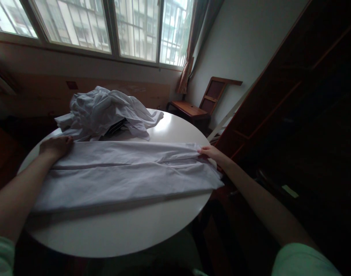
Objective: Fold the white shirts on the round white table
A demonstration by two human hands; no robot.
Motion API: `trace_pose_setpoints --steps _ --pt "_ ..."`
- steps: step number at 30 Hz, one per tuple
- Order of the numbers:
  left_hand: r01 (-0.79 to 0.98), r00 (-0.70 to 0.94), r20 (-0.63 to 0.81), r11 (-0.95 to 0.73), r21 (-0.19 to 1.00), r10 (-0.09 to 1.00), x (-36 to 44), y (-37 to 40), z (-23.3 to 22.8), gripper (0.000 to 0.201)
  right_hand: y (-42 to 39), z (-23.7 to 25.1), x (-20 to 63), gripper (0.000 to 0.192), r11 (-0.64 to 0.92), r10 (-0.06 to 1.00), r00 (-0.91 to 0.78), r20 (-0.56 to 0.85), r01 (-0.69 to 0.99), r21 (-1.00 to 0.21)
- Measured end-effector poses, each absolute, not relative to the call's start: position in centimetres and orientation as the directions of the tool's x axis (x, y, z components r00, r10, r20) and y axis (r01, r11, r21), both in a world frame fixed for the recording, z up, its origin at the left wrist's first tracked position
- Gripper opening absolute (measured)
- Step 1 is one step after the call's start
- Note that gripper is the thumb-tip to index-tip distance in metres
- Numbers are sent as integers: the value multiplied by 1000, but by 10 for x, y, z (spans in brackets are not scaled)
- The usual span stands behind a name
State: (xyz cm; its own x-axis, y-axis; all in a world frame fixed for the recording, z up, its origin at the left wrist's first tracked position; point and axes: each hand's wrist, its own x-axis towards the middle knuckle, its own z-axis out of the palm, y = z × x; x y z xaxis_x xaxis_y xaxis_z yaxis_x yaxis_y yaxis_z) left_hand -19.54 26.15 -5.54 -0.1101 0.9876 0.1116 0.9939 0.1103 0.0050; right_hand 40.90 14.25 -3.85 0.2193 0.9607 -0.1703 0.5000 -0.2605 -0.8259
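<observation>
A white garment (126,172) lies folded lengthwise in a long band across the round white table (120,234). My left hand (56,146) grips its left end at the far edge. At the opposite end, my right hand (211,152) pinches the far right corner of the cloth. Both arms reach out wide over the table.
A crumpled heap of white clothes (106,111) sits at the back of the table, over a dark flat object (116,128). A wooden chair (205,103) stands by the wall to the right. A dark wooden cabinet (302,107) fills the right side. Windows run along the back.
</observation>
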Motion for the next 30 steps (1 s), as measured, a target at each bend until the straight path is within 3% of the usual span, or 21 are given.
trace_pose_setpoints --steps 5,8,11,14,17,19,21,25,30 --pt "973 -196 65 202 -113 978 -189 258 -49 55 137 -40 401 19 -260 949 293 -118 514 -817" --pt "969 -138 234 180 -170 962 -175 248 -42 48 138 -45 398 23 -237 953 301 -46 638 -733" --pt "990 37 458 31 -140 888 -143 234 -35 39 139 -45 398 21 -224 953 301 14 738 -637" --pt "952 260 519 -305 1 814 -90 212 -30 34 137 -39 396 19 -232 954 299 14 770 -594" --pt "757 560 395 -643 112 728 -28 179 -24 32 134 -34 393 23 -229 958 287 11 788 -571" --pt "649 678 307 -740 176 668 10 156 -22 34 133 -33 392 27 -242 959 284 -16 786 -569" --pt "630 712 257 -756 179 654 39 138 -21 35 133 -33 392 28 -262 956 287 -51 769 -583" --pt "727 667 168 -684 66 725 75 127 -23 38 133 -36 394 26 -254 959 276 -64 739 -624" --pt "760 649 23 -649 17 760 98 139 -14 27 132 -39 393 25 -219 961 277 -11 734 -643"
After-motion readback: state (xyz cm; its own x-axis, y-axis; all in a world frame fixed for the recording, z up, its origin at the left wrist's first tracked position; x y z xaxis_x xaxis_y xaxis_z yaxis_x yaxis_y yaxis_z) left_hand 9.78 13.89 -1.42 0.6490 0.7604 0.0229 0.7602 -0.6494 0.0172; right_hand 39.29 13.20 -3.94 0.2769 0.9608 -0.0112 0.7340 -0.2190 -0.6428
